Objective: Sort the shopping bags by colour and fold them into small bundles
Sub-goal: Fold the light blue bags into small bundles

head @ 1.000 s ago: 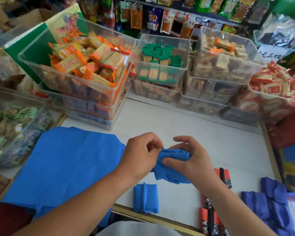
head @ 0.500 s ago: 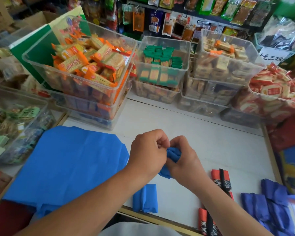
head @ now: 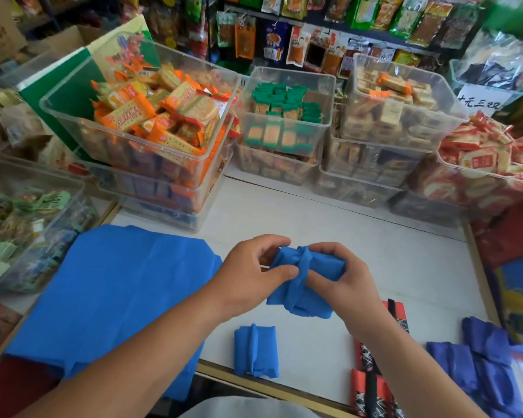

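- Left hand (head: 248, 274) and right hand (head: 341, 282) are gripping a folded blue fabric bag bundle (head: 302, 285), fingers curled and pinching its strap.
- A finished blue bundle (head: 255, 351) is lying near on the white worktop (head: 375, 251).

held bundle (head: 307, 282): matt blue cloth, creased, soft-looking
finished bundle (head: 255, 351): same matt blue cloth, a band of it round the middle
flat bags (head: 109, 297): matt blue cloth with fold lines
red bundles (head: 372, 387): matt red cloth, black patterned band
desk (head: 375, 260): smooth white top, slight sheen, wood-coloured edge
bins (head: 287, 122): clear glossy plastic
snack packs (head: 145, 113): shiny plastic wrappers
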The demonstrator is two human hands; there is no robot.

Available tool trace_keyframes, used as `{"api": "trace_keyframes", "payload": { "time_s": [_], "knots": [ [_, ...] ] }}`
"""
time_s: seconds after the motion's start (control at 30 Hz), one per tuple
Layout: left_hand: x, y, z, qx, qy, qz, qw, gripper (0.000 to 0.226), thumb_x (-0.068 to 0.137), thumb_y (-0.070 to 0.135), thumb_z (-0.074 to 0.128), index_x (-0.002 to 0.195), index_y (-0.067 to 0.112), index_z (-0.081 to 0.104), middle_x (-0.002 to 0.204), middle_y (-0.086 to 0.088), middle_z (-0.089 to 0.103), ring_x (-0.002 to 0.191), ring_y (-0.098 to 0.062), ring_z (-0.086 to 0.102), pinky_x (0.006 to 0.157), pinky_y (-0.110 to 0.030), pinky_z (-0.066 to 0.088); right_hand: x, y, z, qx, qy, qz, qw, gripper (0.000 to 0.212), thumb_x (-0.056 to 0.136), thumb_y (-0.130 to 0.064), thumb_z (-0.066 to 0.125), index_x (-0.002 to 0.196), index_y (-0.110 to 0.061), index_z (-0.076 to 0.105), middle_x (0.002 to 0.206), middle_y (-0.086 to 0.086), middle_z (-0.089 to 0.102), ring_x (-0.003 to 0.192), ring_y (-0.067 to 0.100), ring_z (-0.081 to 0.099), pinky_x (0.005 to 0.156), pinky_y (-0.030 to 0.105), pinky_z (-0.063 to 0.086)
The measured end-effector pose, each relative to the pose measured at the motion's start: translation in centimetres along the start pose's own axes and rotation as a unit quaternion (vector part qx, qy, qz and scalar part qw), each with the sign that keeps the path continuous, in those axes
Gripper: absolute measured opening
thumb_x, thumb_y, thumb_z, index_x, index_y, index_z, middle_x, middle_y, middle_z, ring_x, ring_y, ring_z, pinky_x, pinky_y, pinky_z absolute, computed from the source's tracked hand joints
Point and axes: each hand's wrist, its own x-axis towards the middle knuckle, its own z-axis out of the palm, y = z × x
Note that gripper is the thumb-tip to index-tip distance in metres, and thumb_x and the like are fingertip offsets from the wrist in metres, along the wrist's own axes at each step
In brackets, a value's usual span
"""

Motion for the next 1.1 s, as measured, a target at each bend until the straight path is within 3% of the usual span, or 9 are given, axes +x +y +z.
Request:
{"api": "trace_keyframes", "payload": {
  "time_s": [0.07,0.17,0.27,0.37,0.5,0.6,0.8,0.93,1.1],
  "knots": [
    [-0.1,-0.1,0.3,-0.032,0.038,0.005,0.999,0.04,0.09,0.021,0.078,0.127,0.03,0.066,0.113,0.013,0.071,0.107,-0.002,0.066,0.094,-0.025,0.056,-0.4,0.4,-0.3,0.073,-0.021,0.014,0.997,0.042,0.078,-0.021,0.089,0.115,-0.024,0.069,0.107,0.001,0.074,0.096,0.023,0.073,0.077,0.041,0.063],
    [-0.5,-0.5,1.0,-0.051,0.062,0.006,0.997,0.036,0.098,0.027,0.067,0.133,0.034,0.059,0.121,0.019,0.067,0.113,0.004,0.061,0.098,-0.023,0.053,-1.1,0.6,0.0,0.104,-0.018,0.012,0.994,0.026,0.09,-0.019,0.075,0.115,-0.014,0.072,0.107,0.006,0.077,0.101,0.026,0.074,0.083,0.041,0.062],
    [-1.3,-1.3,2.6,-0.082,0.037,-0.023,0.996,0.033,0.107,0.038,0.046,0.14,0.042,0.044,0.133,0.017,0.059,0.117,0.005,0.058,0.101,-0.023,0.05,-1.4,1.1,1.5,0.07,0.026,0.018,0.997,0.012,0.098,-0.022,0.067,0.108,-0.022,0.073,0.099,0.002,0.077,0.096,0.025,0.074,0.082,0.044,0.061],
    [-2.1,-1.6,3.5,-0.105,0.036,-0.031,0.993,0.031,0.109,0.042,0.036,0.14,0.046,0.036,0.125,0.016,0.06,0.106,0.005,0.06,0.092,-0.018,0.051,-1.9,1.3,2.7,0.04,0.053,0.011,0.998,0.008,0.101,-0.026,0.062,0.105,-0.024,0.068,0.094,-0.003,0.074,0.09,0.02,0.071,0.072,0.032,0.059],
    [-2.4,-1.5,3.8,-0.159,0.061,0.002,0.985,0.033,0.106,0.042,0.045,0.138,0.045,0.041,0.116,0.024,0.063,0.11,-0.001,0.063,0.094,-0.029,0.055,-2.5,1.2,3.4,0.073,0.047,-0.003,0.996,0.009,0.102,-0.023,0.059,0.107,-0.021,0.066,0.096,0.002,0.072,0.087,0.019,0.07,0.068,0.027,0.057],
    [-2.8,-1.8,4.2,-0.197,0.07,0.001,0.978,0.04,0.103,0.04,0.053,0.141,0.044,0.041,0.124,0.016,0.064,0.115,-0.007,0.065,0.094,-0.032,0.057,-2.6,1.2,3.3,0.105,0.014,0.016,0.994,0.013,0.103,-0.023,0.059,0.112,-0.019,0.067,0.103,0.007,0.073,0.094,0.025,0.072,0.07,0.031,0.059],
    [-2.8,-2.5,3.6,-0.189,0.004,-0.034,0.981,0.041,0.106,0.046,0.044,0.144,0.054,0.032,0.136,0.026,0.054,0.12,0.007,0.056,0.097,-0.021,0.049,-2.6,1.2,2.2,0.158,-0.067,0.068,0.983,0.026,0.1,-0.036,0.06,0.122,-0.024,0.066,0.119,0.008,0.071,0.108,0.029,0.07,0.085,0.047,0.061],
    [-2.5,-3.1,2.9,-0.13,0.026,-0.029,0.991,0.037,0.102,0.042,0.057,0.136,0.053,0.049,0.138,0.026,0.043,0.125,0.007,0.05,0.091,-0.016,0.052,-2.3,2.2,1.8,0.139,-0.033,0.06,0.988,0.022,0.096,-0.018,0.069,0.119,-0.018,0.066,0.114,0.014,0.071,0.104,0.035,0.071,0.085,0.056,0.06],
    [-2.7,-3.8,2.4,-0.157,0.019,-0.044,0.986,0.023,0.095,0.027,0.072,0.116,0.036,0.068,0.113,0.008,0.073,0.109,-0.014,0.07,0.095,-0.043,0.058,-2.5,3.3,1.4,0.162,-0.039,0.063,0.984,0.031,0.089,-0.012,0.075,0.119,-0.011,0.068,0.114,0.017,0.073,0.107,0.04,0.07,0.09,0.06,0.058]
  ]
}}
